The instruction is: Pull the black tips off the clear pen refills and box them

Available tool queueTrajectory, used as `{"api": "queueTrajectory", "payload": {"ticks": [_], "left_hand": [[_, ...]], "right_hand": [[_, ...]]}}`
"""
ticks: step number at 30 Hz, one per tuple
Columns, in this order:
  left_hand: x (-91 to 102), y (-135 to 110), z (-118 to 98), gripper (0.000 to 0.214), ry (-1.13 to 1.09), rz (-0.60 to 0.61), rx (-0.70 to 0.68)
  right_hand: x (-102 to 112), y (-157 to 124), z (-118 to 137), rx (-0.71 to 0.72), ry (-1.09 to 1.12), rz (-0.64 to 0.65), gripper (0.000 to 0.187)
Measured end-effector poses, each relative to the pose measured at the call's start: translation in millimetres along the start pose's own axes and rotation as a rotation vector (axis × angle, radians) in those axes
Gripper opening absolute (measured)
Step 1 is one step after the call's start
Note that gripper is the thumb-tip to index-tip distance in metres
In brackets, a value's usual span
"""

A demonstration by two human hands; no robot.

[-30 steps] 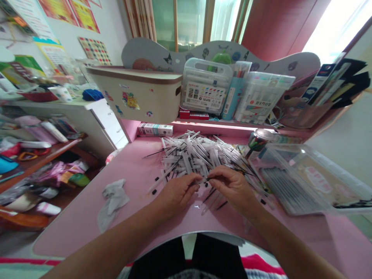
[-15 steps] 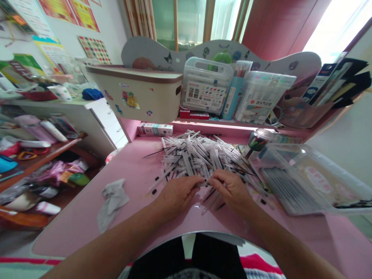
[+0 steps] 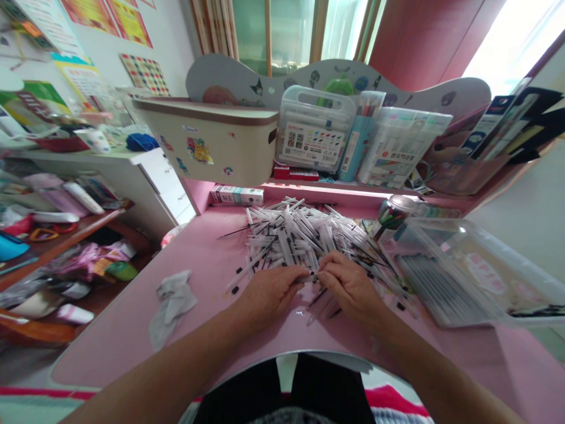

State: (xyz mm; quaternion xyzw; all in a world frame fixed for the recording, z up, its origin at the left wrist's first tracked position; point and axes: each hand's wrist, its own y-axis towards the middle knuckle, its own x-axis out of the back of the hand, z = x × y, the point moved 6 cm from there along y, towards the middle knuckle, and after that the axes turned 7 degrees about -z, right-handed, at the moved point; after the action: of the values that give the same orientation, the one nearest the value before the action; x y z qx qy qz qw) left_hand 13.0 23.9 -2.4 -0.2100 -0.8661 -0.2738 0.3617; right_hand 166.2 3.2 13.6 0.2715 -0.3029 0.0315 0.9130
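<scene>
Both hands meet over the front of a heap of pen parts [image 3: 304, 232], mostly whitish barrels and thin black refills. My left hand [image 3: 268, 294] is closed, thumb and fingers pinching a pale pen [image 3: 302, 279]. A small black piece shows at the pen's end, between the two hands. My right hand [image 3: 348, 287] has its fingertips pinched at that same end; what they cover is hidden. Loose black caps [image 3: 235, 290] lie left of the heap, and another black cap [image 3: 401, 306] is to the right. Several clear barrels [image 3: 321, 309] lie below my right hand.
An open clear plastic box [image 3: 479, 323] with a row of grey pens is at the right. A crumpled white cloth [image 3: 174, 303] lies on the pink desk [image 3: 110, 347]. Behind the heap, a shelf carries a beige bin [image 3: 247, 147] and marker cases [image 3: 311, 129]. A can [image 3: 395, 212] stands back right.
Almost nothing differs. Both hands keep their pinch at the same spot, with only a slight shift of the whole view.
</scene>
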Motion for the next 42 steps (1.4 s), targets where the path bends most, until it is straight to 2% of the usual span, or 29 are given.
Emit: {"api": "queueTrajectory", "payload": {"ticks": [2, 4, 6, 9, 12, 16, 18, 20, 23, 26, 29, 32, 38, 42], "left_hand": [[0.1, 0.0, 0.1, 0.027, -0.003, -0.004, 0.000], [0.4, -0.1, 1.0, 0.026, -0.001, -0.009, 0.014], [0.3, -0.2, 1.7, 0.026, 0.002, -0.013, 0.021], [-0.3, -0.4, 1.7, 0.027, 0.003, -0.014, 0.010], [-0.5, -0.6, 0.6, 0.027, 0.003, -0.011, -0.012], [-0.1, -0.7, 1.9, 0.027, 0.001, -0.012, 0.001], [-0.6, -0.9, 2.7, 0.027, 0.006, -0.009, 0.006], [-1.6, -1.2, 2.4, 0.028, 0.010, -0.005, -0.005], [-3.5, -1.5, 1.1, 0.028, 0.012, 0.011, -0.025], [-4.0, -1.3, 1.5, 0.028, 0.012, 0.019, -0.015], [-3.5, -1.3, 2.2, 0.028, 0.020, 0.011, -0.009], [-4.0, -1.9, 1.3, 0.028, 0.022, 0.012, -0.021], [-4.3, -2.6, -1.4, 0.030, -0.006, 0.004, -0.070], [-2.9, -2.8, -2.5, 0.031, -0.017, -0.024, -0.110]], "right_hand": [[0.1, -1.0, -0.8, -0.023, 0.008, 0.011, 0.021], [0.7, -1.8, 0.1, -0.034, 0.032, 0.004, 0.006], [1.0, -1.7, 2.5, -0.012, 0.040, -0.005, 0.014], [0.6, -0.4, 4.8, 0.047, 0.009, -0.010, 0.009], [0.1, -0.2, 2.3, 0.047, -0.021, 0.001, 0.023], [0.8, -2.4, 0.6, -0.002, 0.024, 0.012, 0.006], [1.0, -2.6, 3.2, 0.016, 0.035, 0.016, 0.012], [0.8, -2.0, 5.2, 0.046, 0.018, 0.018, 0.008], [0.2, -1.8, 3.1, 0.041, -0.019, 0.029, 0.017], [0.1, -3.2, 0.5, 0.005, -0.017, 0.038, 0.006], [-0.1, -3.9, 2.7, 0.016, -0.002, 0.045, 0.012], [-1.2, -2.7, 4.6, 0.043, -0.018, 0.045, 0.009], [-6.9, 0.3, 0.9, 0.030, -0.023, 0.069, 0.027], [-7.5, 0.4, 0.1, 0.002, 0.012, 0.071, 0.033]]}}
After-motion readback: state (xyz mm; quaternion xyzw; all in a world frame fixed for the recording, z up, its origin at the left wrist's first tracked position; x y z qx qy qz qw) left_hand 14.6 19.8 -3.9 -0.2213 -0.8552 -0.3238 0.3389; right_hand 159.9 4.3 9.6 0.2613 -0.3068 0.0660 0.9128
